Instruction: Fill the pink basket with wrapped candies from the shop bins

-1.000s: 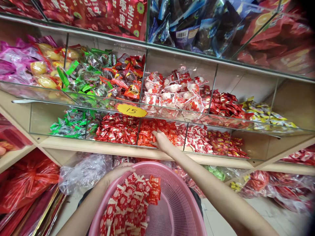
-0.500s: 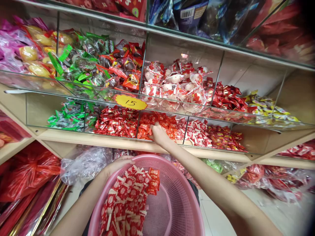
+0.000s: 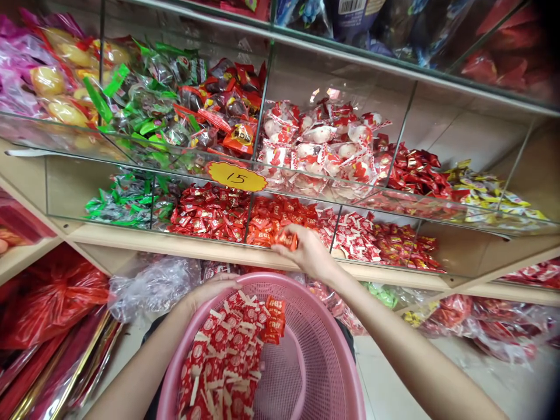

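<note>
My right hand (image 3: 306, 251) is closed around some orange-red wrapped candies (image 3: 287, 238) at the front edge of the lower shelf, beside the bin of orange-red candies (image 3: 266, 213). With its fingers over the far left rim, my left hand (image 3: 214, 287) grips the pink basket (image 3: 326, 326). Red and white wrapped candies (image 3: 231, 350) fill the basket's left side, and a few orange-red packets (image 3: 274, 319) lie at their right. The right part of the basket shows its bare mesh bottom.
Glass dividers split the shelves into candy bins. A yellow price tag (image 3: 237, 176) marked 15 hangs above the lower bins. Below the wooden shelf edge (image 3: 175, 244) lie clear plastic bags (image 3: 153, 286) and a red bag (image 3: 56, 300).
My right hand has come out of the orange-red candy bin toward me and slightly right, with candies now visible in its fingers. My left hand still holds the basket rim.
</note>
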Tool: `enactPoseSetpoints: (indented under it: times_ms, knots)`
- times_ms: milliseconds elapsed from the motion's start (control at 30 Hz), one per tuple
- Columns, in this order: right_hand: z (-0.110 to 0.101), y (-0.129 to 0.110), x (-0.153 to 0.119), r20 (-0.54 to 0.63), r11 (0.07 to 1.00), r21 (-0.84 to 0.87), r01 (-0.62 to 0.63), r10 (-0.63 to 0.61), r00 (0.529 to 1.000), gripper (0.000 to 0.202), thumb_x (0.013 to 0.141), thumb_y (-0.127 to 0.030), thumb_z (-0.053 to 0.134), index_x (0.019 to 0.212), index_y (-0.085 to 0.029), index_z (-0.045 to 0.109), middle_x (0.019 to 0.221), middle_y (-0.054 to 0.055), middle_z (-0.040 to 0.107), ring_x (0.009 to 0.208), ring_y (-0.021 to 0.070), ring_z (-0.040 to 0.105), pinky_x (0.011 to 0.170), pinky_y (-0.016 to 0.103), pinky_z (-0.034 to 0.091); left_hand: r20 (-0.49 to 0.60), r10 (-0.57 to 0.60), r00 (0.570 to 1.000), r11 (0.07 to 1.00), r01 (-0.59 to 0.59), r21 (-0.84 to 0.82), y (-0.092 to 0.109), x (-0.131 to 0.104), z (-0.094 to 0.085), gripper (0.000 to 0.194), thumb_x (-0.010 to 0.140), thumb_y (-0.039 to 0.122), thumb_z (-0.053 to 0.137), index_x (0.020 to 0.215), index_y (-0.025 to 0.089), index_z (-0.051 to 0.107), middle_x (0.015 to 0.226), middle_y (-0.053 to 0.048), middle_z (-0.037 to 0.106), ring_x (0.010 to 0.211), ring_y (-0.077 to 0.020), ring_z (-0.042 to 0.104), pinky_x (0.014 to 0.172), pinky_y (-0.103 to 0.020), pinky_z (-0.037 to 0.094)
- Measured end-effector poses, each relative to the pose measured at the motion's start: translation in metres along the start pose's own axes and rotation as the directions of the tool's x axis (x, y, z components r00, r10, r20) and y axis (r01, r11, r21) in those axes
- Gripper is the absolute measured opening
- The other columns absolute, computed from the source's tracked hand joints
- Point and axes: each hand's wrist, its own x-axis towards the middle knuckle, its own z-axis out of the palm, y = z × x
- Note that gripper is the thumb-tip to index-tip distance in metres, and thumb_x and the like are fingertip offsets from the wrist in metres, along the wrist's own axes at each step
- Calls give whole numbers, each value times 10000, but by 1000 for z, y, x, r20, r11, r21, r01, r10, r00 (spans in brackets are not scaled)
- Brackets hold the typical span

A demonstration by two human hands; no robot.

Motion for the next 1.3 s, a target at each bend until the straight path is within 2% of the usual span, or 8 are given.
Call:
enactPoseSetpoints:
  times_ms: [133, 233, 333, 633, 867, 1100, 1200, 1300]
  knots:
    - [35, 11, -47, 325, 1000, 22, -11, 4, 946, 120, 745, -276, 526, 756, -158, 542, 719, 4, 572, 620, 92, 492, 568, 192, 360, -45, -6, 999, 999, 8, 32, 0, 1, 0, 417, 597, 368, 634, 963, 169, 616, 832, -30, 674, 741, -182, 609, 652, -252, 453]
    - [71, 23, -71, 462, 987, -159, -21, 93, 882, 87, 699, -212, 566, 751, -143, 554, 788, 44, 592, 711, 132, 528, 627, 225, 390, -17, 14, 1000, 998, -13, 63, 4, -3, 2, 379, 617, 367, 612, 944, 176, 625, 782, -15, 673, 694, -164, 602, 643, -244, 448]
    - [94, 25, -77, 529, 954, -301, -1, 167, 832, 142, 712, -120, 513, 843, -125, 567, 878, 90, 599, 789, 163, 552, 656, 244, 410, -14, 15, 1000, 998, -14, 57, 8, -6, 5, 347, 613, 351, 614, 912, 178, 634, 737, -1, 669, 640, -145, 591, 613, -232, 444]
    - [113, 18, -68, 511, 894, -445, 61, 198, 836, 293, 739, 5, 373, 956, -90, 546, 936, 148, 593, 831, 205, 578, 646, 277, 444, 11, 44, 999, 998, -44, 51, 3, -4, 3, 327, 641, 346, 593, 923, 183, 630, 694, 9, 666, 570, -125, 575, 582, -221, 434]
    - [104, 29, -74, 482, 918, -395, 38, 171, 860, 324, 773, -47, 368, 1076, -98, 470, 925, 117, 598, 820, 194, 565, 675, 277, 431, -32, 10, 999, 998, -9, 55, 1, -4, 0, 386, 617, 360, 613, 956, 177, 621, 775, -12, 675, 667, -157, 604, 621, -234, 453]
    - [115, 32, -81, 438, 912, -407, 54, 143, 887, 330, 762, -6, 340, 1026, -141, 484, 1005, 109, 552, 777, 171, 563, 620, 261, 415, -19, 16, 1000, 999, -15, 37, 5, -7, 4, 357, 635, 335, 606, 960, 189, 622, 749, -3, 678, 632, -149, 601, 595, -233, 459]
    - [116, 36, -83, 412, 938, -348, 12, 141, 900, 267, 786, -47, 334, 962, -160, 500, 982, 92, 548, 737, 156, 548, 606, 257, 406, -54, -10, 998, 1000, 11, 26, 9, -10, 5, 372, 612, 341, 629, 953, 191, 627, 765, -6, 681, 683, -168, 609, 614, -240, 466]
    - [108, 41, -88, 367, 972, -230, -52, 136, 920, 205, 784, -89, 373, 925, -170, 497, 974, 73, 544, 764, 139, 526, 651, 244, 401, -8, -4, 1000, 998, 4, 68, 15, -13, 5, 376, 616, 358, 622, 952, 190, 629, 814, -10, 681, 738, -174, 611, 657, -240, 466]
